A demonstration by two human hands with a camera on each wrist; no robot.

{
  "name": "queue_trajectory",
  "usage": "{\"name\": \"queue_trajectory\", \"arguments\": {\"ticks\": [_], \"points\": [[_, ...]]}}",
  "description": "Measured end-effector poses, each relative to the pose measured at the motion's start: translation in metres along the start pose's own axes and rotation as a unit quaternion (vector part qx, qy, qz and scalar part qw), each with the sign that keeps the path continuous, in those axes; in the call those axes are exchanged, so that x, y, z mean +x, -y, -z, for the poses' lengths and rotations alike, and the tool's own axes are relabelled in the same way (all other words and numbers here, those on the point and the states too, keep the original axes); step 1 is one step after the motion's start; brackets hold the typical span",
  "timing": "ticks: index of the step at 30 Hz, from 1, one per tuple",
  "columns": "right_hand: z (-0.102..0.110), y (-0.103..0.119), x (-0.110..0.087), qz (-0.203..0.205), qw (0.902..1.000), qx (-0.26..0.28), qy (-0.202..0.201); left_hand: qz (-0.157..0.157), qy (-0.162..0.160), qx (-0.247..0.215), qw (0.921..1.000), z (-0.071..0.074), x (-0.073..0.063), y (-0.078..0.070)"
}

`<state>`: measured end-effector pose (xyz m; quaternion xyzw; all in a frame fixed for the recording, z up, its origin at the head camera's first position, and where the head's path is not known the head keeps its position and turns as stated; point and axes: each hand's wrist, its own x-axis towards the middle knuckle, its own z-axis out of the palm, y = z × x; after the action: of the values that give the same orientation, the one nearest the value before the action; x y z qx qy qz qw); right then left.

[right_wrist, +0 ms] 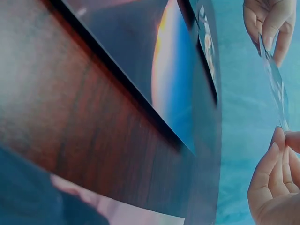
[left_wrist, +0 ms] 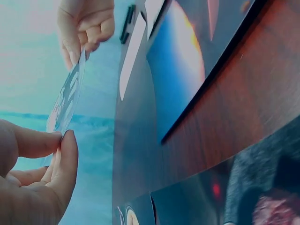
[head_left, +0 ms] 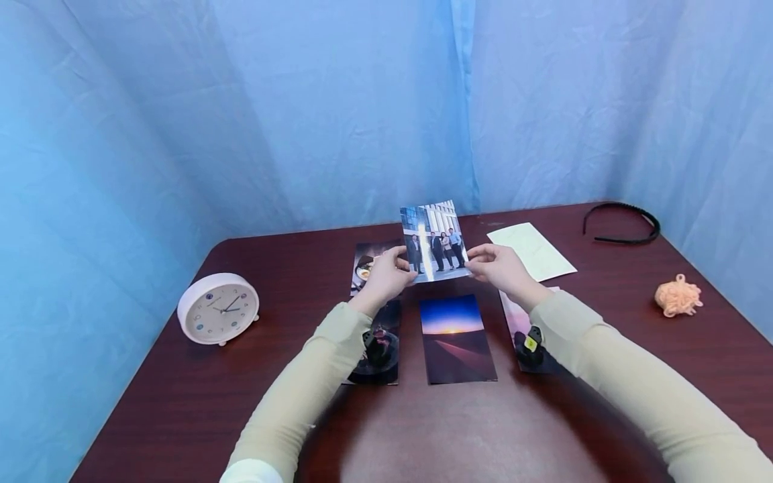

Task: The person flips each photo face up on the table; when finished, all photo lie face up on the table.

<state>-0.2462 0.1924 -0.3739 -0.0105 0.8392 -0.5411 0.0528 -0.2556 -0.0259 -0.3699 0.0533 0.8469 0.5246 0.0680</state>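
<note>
Both hands hold up a photo (head_left: 436,243) of several people in front of a building, above the far part of the table. My left hand (head_left: 388,274) pinches its left edge between thumb and fingers. At the opposite edge, my right hand (head_left: 498,268) pinches it the same way. The wrist views show the print nearly edge-on, stretched between both hands. Below it on the table lies a sunset photo (head_left: 457,339). Under the left forearm are a food photo (head_left: 364,265) and a dark photo (head_left: 386,365), both partly hidden. A pinkish photo (head_left: 515,315) is partly covered by the right wrist.
A white round clock (head_left: 219,308) stands at the left of the dark wooden table (head_left: 181,416). Behind the right hand lies a white sheet (head_left: 534,251). At the far right are a black headband (head_left: 628,239) and a peach-coloured knitted lump (head_left: 678,296). Blue curtains (head_left: 350,100) surround the table.
</note>
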Motion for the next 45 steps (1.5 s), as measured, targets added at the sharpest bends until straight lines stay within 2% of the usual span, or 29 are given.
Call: {"name": "queue_trajectory", "arguments": {"ticks": [6, 12, 17, 21, 30, 35, 39, 45], "points": [[-0.001, 0.001, 0.010, -0.014, 0.9996, -0.026, 0.000, 0.029, 0.004, 0.013, 0.9995, -0.003, 0.008, 0.001], [0.000, -0.002, 0.017, -0.019, 0.9966, -0.079, 0.013, 0.037, 0.013, 0.005, 0.9992, -0.008, 0.015, 0.006], [0.001, -0.004, 0.020, -0.024, 0.9925, -0.115, 0.033, 0.054, 0.026, 0.039, 0.9974, -0.012, 0.022, 0.012], [-0.002, -0.005, 0.020, -0.028, 0.9890, -0.141, 0.034, 0.075, 0.038, 0.063, 0.9945, -0.016, 0.027, 0.016], [-0.004, -0.009, 0.020, -0.051, 0.9828, -0.174, 0.033, 0.101, 0.058, 0.123, 0.9855, -0.022, 0.028, 0.013], [-0.005, -0.011, 0.020, -0.074, 0.9818, -0.170, 0.043, 0.085, 0.058, 0.155, 0.9826, -0.022, 0.025, 0.014], [-0.005, -0.012, 0.021, -0.081, 0.9811, -0.170, 0.045, 0.073, 0.058, 0.154, 0.9837, -0.022, 0.023, 0.015], [-0.005, -0.016, 0.023, -0.083, 0.9803, -0.173, 0.046, 0.072, 0.056, 0.153, 0.9840, -0.023, 0.022, 0.018]]}}
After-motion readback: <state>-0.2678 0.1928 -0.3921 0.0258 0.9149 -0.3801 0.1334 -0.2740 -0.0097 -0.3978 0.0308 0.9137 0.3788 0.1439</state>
